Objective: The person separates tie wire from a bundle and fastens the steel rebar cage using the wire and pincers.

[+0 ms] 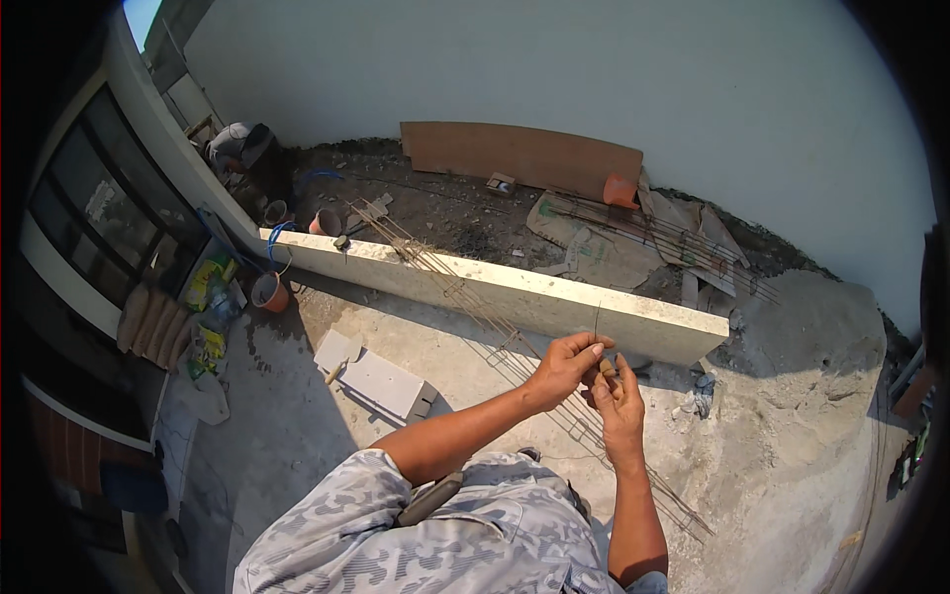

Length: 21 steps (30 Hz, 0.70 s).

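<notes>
Black lens edges cut off the corners and hide the outer parts of the scene. At far left, dark-framed windows [114, 188] show reflections that blur whatever lies behind them. Stuffed sacks [153, 329] are piled below, beside crumpled yellow-green bags [206, 287] whose contents are hidden. Farther back, another person [236, 146] stoops in shadow, hands not distinguishable. An orange bucket [270, 294] stands before a low pale wall [614, 314]; its contents are hard to make out. Nearer, a pale box-shaped piece [381, 383] lies on the concrete floor [287, 475].

A long, slender cage of rust-brown steel rods [509, 339], with cross-ties along it, slants over the wall and down to the right; the forearms and hands cover part of it.

Right of centre, above the cage, the left hand [566, 374] has its thumb and forefinger pressed together, pinching a thin dark wire [598, 319] that stands nearly upright, fine as a thread. Its lower end disappears among the fingers. Just beside it, the right hand [620, 404] has bent fingers around a small tan piece [607, 367], too small to identify; whether that grip is closed on it, I cannot tell. The right sleeve is cut off by the lower edge.
</notes>
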Each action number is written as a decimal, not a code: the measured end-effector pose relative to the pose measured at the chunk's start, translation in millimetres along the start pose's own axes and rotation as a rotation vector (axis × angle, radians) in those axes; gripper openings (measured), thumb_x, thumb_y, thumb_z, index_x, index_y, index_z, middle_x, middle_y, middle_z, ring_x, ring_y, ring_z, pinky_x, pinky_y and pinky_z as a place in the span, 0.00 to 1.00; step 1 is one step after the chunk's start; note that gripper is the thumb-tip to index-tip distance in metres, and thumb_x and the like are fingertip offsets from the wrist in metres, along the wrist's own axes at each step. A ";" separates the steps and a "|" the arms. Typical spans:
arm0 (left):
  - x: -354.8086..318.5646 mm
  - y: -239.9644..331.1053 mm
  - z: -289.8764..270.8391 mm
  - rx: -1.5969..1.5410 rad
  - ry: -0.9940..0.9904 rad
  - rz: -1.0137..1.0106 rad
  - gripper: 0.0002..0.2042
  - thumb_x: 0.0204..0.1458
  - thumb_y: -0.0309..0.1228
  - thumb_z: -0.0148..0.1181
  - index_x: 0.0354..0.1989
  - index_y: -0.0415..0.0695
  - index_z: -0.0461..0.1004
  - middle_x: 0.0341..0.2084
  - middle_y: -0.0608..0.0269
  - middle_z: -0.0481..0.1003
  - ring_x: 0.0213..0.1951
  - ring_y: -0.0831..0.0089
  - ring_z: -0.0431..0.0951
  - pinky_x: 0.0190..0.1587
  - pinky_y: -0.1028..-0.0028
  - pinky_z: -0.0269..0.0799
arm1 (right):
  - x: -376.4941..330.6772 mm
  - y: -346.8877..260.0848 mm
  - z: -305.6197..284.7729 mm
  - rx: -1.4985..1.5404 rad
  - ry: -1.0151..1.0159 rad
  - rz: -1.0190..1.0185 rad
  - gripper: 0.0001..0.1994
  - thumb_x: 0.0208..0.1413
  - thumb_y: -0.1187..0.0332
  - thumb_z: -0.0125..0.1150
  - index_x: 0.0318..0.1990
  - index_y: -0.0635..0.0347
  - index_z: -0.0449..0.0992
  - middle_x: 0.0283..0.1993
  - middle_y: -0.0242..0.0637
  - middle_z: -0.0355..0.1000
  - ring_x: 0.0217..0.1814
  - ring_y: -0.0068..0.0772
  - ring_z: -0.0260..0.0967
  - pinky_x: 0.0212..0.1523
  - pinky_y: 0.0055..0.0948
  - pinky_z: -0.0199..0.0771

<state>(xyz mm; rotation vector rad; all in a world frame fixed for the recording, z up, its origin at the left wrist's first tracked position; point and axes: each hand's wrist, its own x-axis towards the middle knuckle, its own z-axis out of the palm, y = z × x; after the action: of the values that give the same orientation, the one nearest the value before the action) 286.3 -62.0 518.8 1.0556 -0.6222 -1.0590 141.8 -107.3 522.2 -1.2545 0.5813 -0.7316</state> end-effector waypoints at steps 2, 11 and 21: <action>1.8 19.5 -21.3 -0.102 0.035 -0.020 0.17 0.68 0.35 0.48 0.56 0.33 0.68 0.32 0.56 0.79 0.25 0.74 0.80 0.26 0.76 0.77 | -15.6 29.7 -12.1 -0.207 -0.045 0.084 0.11 0.64 0.71 0.57 0.49 0.70 0.77 0.23 0.26 0.67 0.24 0.14 0.61 0.26 0.17 0.61; -14.0 18.7 -74.4 -0.241 0.513 0.045 0.16 0.68 0.34 0.46 0.55 0.36 0.67 0.30 0.56 0.78 0.20 0.77 0.76 0.23 0.76 0.73 | -102.7 55.1 -163.1 -0.451 -0.062 0.189 0.08 0.61 0.74 0.58 0.42 0.67 0.82 0.21 0.24 0.66 0.21 0.14 0.57 0.21 0.19 0.56; -26.8 -102.5 95.3 -0.184 0.071 -0.448 0.16 0.64 0.33 0.55 0.56 0.38 0.69 0.37 0.56 0.79 0.25 0.74 0.78 0.28 0.75 0.74 | -149.6 27.1 -189.8 -0.621 0.244 -0.020 0.09 0.61 0.70 0.59 0.44 0.63 0.82 0.30 0.46 0.79 0.28 0.32 0.76 0.30 0.31 0.72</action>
<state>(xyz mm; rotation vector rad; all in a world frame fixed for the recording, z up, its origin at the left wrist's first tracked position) 156.5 -85.2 464.9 1.0895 -0.2250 -1.4296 -91.4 -108.7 453.2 -1.7529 1.0498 -0.7523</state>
